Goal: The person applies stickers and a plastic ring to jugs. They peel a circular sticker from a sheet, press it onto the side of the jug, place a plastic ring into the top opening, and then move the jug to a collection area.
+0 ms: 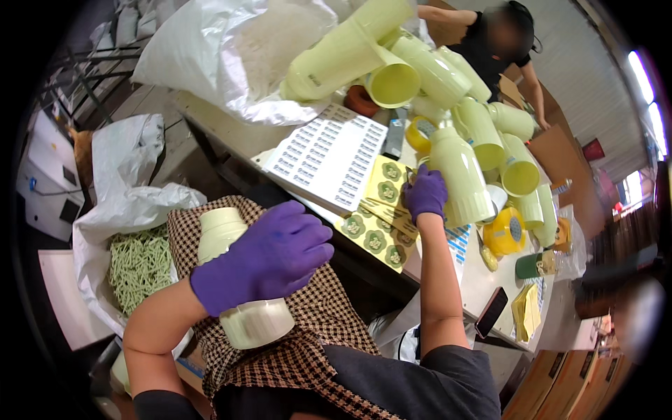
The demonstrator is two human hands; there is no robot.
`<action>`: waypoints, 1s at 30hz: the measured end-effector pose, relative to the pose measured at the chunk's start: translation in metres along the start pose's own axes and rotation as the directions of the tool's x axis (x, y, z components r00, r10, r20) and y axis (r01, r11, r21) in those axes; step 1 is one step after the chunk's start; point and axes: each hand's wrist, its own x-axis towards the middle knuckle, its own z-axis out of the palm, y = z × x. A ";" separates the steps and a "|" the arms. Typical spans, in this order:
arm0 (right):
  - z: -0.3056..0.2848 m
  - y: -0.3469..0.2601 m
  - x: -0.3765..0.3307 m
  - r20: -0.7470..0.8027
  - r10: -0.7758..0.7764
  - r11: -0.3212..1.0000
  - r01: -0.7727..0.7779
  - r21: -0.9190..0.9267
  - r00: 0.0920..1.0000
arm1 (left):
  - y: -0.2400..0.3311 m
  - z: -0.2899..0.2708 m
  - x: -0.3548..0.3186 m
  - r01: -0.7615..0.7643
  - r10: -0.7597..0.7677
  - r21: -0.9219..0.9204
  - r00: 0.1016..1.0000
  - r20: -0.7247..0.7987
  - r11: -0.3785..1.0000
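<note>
A pale yellow plastic bottle (257,325) lies at a slant on my lap, over a brown-and-black checked apron (322,308). My left hand (269,255), in a purple glove, is across its middle with the fingers curled down; the fingertips are hidden. Farther right, at the table, my right hand (425,192), also gloved in purple, has its fingers closed at the edge of yellow sheets of round green stickers (374,241). A small dark thing shows by its fingertips, too little to name. Just right of that hand stands another pale yellow bottle (458,175).
Several pale yellow bottles and cups (395,84) crowd the far table beside a white sack (203,56). A label sheet (325,154), tape roll (504,231), phone (491,312) and green jar (535,265) lie around. A sack of green shreds (140,269) stands left; a co-worker (490,49) is opposite.
</note>
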 end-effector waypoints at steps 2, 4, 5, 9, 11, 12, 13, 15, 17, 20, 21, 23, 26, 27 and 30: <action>0.006 0.006 -0.004 -0.079 -0.058 0.996 0.063 0.064 0.995 | -0.002 0.013 0.020 -0.056 0.057 -0.016 0.997 0.059 0.998; 0.015 0.012 -0.008 -0.190 -0.108 0.985 0.132 0.114 0.976 | -0.003 0.026 0.038 -0.089 0.094 -0.050 0.991 0.092 0.995; 0.016 0.019 -0.008 -0.169 -0.110 0.985 0.129 0.110 0.979 | -0.004 0.033 0.045 -0.119 0.122 -0.043 0.988 0.097 0.992; 0.015 0.029 -0.008 -0.100 -0.112 0.988 0.122 0.097 0.989 | -0.011 0.071 0.078 -0.127 0.123 0.011 0.975 0.187 0.992; 0.010 0.039 -0.008 -0.096 -0.148 0.978 0.160 0.135 0.984 | -0.020 0.089 0.096 -0.060 0.045 0.051 0.966 0.256 0.997; 0.010 0.045 -0.011 -0.108 -0.176 0.966 0.193 0.170 0.978 | -0.025 0.101 0.104 -0.050 0.029 0.090 0.974 0.224 0.995; 0.008 0.038 -0.016 -0.112 -0.244 0.964 0.254 0.081 0.963 | -0.032 0.111 0.108 -0.029 0.002 0.136 0.981 0.193 0.990; 0.000 0.030 -0.031 -0.108 -0.364 0.930 0.353 -0.108 0.925 | -0.045 0.132 0.116 0.019 -0.082 0.247 0.966 0.245 0.969; 0.017 0.036 -0.045 -0.248 -0.385 0.905 0.416 0.085 0.889 | -0.049 0.149 0.124 0.043 -0.124 0.286 0.954 0.273 0.957; 0.008 0.031 -0.045 -0.216 -0.259 0.809 0.334 0.484 0.941 | -0.058 0.167 0.122 0.089 -0.191 0.323 0.935 0.300 0.942; 0.009 0.038 -0.041 -0.262 -0.272 0.811 0.367 0.456 0.926 | -0.060 0.175 0.123 0.097 -0.193 0.322 0.940 0.281 0.942; 0.018 0.054 -0.026 -0.353 -0.284 0.809 0.420 0.410 0.891 | -0.061 0.176 0.126 0.074 -0.178 0.356 0.946 0.270 0.931; 0.034 0.067 -0.003 -0.342 -0.315 0.941 0.337 0.006 0.885 | -0.069 0.180 0.132 0.049 -0.140 0.362 0.964 0.227 0.931; 0.034 0.068 0.008 -0.337 -0.364 0.930 0.322 -0.176 0.868 | -0.069 0.179 0.134 0.064 -0.151 0.357 0.963 0.224 0.932; 0.007 0.058 0.022 -0.320 -0.369 0.929 0.357 -0.100 0.872 | -0.065 0.181 0.135 0.090 -0.145 0.310 0.977 0.159 0.947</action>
